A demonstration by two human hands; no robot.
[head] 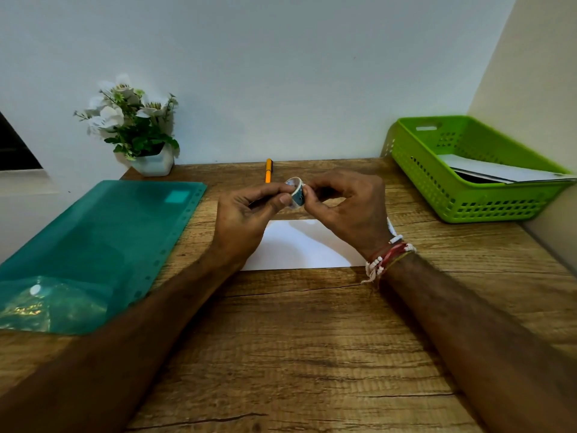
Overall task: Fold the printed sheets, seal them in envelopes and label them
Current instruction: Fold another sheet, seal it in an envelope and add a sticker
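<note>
The table (312,339) is wood with a strong grain, matt and a little rough, with fine cracks along it. The folder (103,245) is thin blue-green plastic, half see-through and glossy, crinkled at its near corner. The basket (437,189) is hard green plastic with a soft shine. The envelope (299,248) and the sheets (499,171) in the basket are white paper, matt and smooth. The small roll (296,195) looks like glossy tape, but it is too blurred to be sure. The pot (154,165) is white and smooth. The wrist bands (387,260) are thread and small beads.
</note>
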